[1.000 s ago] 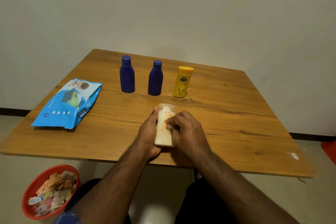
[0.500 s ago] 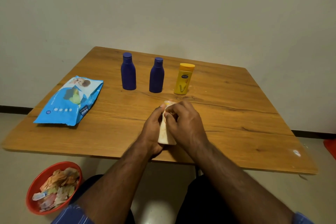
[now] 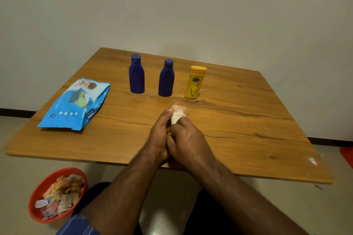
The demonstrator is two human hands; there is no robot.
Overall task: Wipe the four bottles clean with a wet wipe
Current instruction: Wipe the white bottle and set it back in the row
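Near the front edge of the square wooden worktop (image 3: 238, 139), both hands close around a small cream plastic bottle (image 3: 177, 115): the left hand (image 3: 160, 135) grips its side with curled fingers, and the right hand (image 3: 188, 139) wraps over its lower body. Whether a wipe lies under the fingers I cannot tell. Behind it, well apart, three bottles stand upright in a row: two dark blue plastic bottles (image 3: 136, 74) (image 3: 166, 78) and a yellow plastic lotion bottle (image 3: 194, 82). A blue wet-wipe packet (image 3: 74, 105) lies flat by the left edge. Bare wood spreads to the right. On the pale floor at lower left sits a red bowl of crumpled scraps (image 3: 57, 195). A plain wall stands behind.
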